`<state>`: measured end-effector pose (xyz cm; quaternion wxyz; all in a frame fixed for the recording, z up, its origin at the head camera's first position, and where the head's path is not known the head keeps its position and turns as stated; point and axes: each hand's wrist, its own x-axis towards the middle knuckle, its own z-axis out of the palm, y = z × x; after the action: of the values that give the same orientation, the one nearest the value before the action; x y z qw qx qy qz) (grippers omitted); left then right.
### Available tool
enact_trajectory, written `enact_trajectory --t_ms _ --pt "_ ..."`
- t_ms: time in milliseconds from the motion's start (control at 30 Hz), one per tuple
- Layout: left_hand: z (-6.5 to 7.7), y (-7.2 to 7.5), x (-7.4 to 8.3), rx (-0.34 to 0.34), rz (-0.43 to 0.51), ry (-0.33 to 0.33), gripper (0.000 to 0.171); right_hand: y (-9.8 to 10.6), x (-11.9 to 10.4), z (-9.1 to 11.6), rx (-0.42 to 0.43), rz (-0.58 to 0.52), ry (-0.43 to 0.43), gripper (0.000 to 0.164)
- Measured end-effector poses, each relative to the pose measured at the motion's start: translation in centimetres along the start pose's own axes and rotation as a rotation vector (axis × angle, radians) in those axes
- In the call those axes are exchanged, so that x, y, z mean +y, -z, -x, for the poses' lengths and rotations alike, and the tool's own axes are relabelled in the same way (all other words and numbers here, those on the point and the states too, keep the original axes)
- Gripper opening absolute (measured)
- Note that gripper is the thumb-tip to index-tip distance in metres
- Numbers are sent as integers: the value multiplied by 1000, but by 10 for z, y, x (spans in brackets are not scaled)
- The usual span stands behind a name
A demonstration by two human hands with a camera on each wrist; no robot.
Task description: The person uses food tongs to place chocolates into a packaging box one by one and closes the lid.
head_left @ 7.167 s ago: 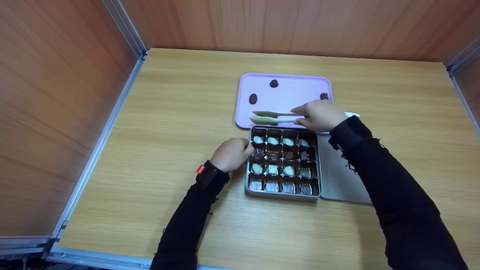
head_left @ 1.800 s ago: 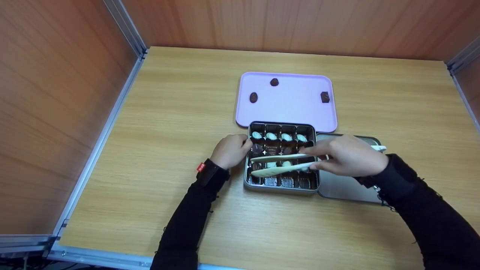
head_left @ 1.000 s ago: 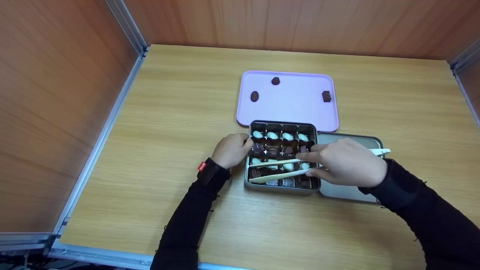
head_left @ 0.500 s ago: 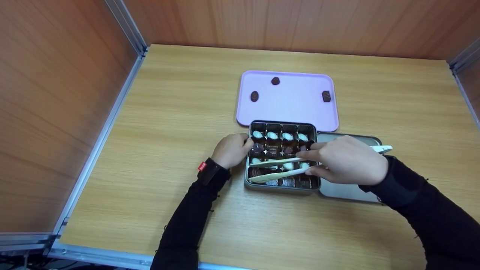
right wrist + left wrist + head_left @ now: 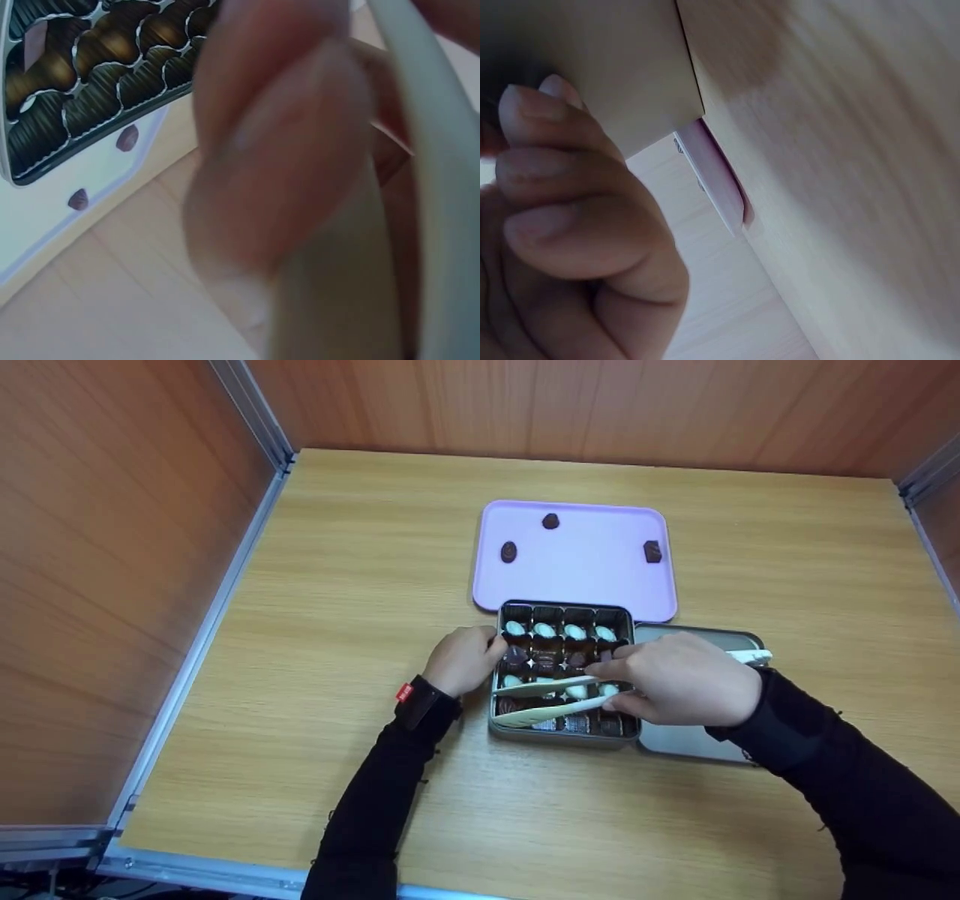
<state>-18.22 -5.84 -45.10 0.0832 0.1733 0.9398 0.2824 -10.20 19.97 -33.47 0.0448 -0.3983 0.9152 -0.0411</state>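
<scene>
A rectangular metal tin (image 5: 562, 741) holds a divided dark insert with rows of white and dark chocolates. At its left wall is my left hand (image 5: 459, 664), thumb at the rim; the left wrist view shows its fingers (image 5: 585, 232) curled against the tin's side. My right hand (image 5: 675, 679) grips pale green tongs (image 5: 551, 712) between thumb and fingers. Their arms are spread apart, tips over the tin's left front part. Between the tips, a dark chocolate (image 5: 507, 705) sits in the front-left compartment. In the right wrist view the tongs (image 5: 446, 187) fill the right side.
Behind the tin lies a purple tray (image 5: 581, 577) with three dark chocolates, an oval one (image 5: 508, 552) among them. A flat grey metal lid (image 5: 690, 742) lies right of the tin, partly under the right hand. Wooden panels (image 5: 562, 405) enclose the table.
The right hand and tongs have come from the tray to the tin. A dark chocolate now sits in the front-left compartment. Most recently the tongs shifted slightly left. The left hand stays put.
</scene>
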Motion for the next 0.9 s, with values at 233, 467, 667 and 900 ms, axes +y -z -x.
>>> enact_trajectory --t_ms 233,467,667,900 --pt "-1 0 1 -21 12 14 30 3 -4 0 -10 28 -20 37" --pt "-2 0 1 -28 18 21 30 3 -3 0 -17 23 -23 39" --pt "-1 1 1 -14 19 10 29 7 5 2 -46 -12 -42 40" --pt "0 0 -1 -12 18 3 30 13 34 12 33 -149 -100 40"
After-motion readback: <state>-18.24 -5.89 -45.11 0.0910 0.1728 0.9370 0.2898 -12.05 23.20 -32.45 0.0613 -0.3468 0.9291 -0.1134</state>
